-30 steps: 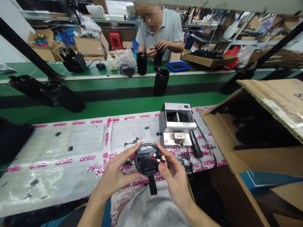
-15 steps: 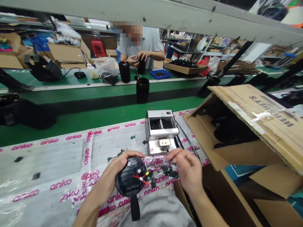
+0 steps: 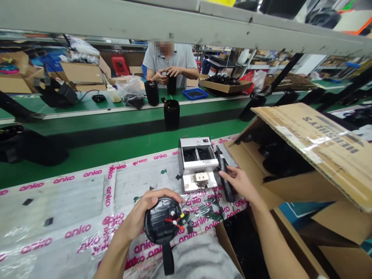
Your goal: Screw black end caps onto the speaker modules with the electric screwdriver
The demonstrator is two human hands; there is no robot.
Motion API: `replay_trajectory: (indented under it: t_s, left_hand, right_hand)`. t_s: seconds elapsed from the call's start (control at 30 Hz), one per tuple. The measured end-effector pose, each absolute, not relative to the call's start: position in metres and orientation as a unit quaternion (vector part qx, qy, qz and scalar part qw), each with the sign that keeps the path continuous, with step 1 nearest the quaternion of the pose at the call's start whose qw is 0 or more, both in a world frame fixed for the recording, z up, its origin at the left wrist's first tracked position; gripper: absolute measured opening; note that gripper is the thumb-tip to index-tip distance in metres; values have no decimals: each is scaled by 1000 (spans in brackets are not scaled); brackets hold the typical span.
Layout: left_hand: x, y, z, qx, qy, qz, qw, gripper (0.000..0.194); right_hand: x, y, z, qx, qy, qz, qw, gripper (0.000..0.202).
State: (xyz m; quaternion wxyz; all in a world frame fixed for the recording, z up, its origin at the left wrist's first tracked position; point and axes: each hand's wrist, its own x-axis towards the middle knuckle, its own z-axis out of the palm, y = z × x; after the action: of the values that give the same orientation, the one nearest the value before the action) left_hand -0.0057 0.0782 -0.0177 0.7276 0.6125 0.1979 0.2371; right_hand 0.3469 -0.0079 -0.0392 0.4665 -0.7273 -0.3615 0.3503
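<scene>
My left hand [image 3: 139, 213] holds a round black part [image 3: 159, 224] by its upper left rim, fingers wrapped over the top edge. Red wires with white, yellow and red connectors [image 3: 174, 222] stick out of its face, and a black strap [image 3: 167, 259] hangs below it. My right hand [image 3: 238, 181] is closed around the side of a black electric screwdriver-like tool [image 3: 225, 176], which lies just right of a silver machine [image 3: 200, 164] with a metal block at its front.
An open cardboard box [image 3: 308, 143] with black items stands at the right. Past the green conveyor [image 3: 130, 135], which carries a black cylinder [image 3: 171, 115], a person handles another cylinder. A grey beam [image 3: 116, 23] crosses overhead.
My right hand has moved right and forward from in front of the silver machine and taken hold of the black tool. My left hand still holds the round part, slightly lower.
</scene>
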Motion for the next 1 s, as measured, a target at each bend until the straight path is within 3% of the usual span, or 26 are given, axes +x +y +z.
replay_trajectory:
  t_s: [0.17, 0.33, 0.47, 0.6, 0.8, 1.0]
  left_hand:
    - [-5, 78, -16, 617, 197, 238, 723, 63]
    - [-4, 76, -18, 614, 196, 248, 723, 60]
    - [-5, 75, -21, 611, 196, 258, 723, 59]
    - [-5, 72, -20, 615, 206, 264, 714, 60]
    - [-3, 66, -19, 614, 210, 282, 707, 60]
    - [-2, 63, -20, 607, 215, 305, 701, 59]
  right_hand:
    - [335, -36, 6, -608, -331, 385, 611, 65]
    - [306, -38, 56, -379, -400, 486, 679, 62]
    - [279, -17, 81, -354, -464, 404, 704, 75]
    - [250, 8, 61, -311, -489, 332, 744, 76]
    - [244, 16, 31, -357, -476, 374, 711, 84]
    - [264, 11, 81, -353, -466, 470, 661, 79]
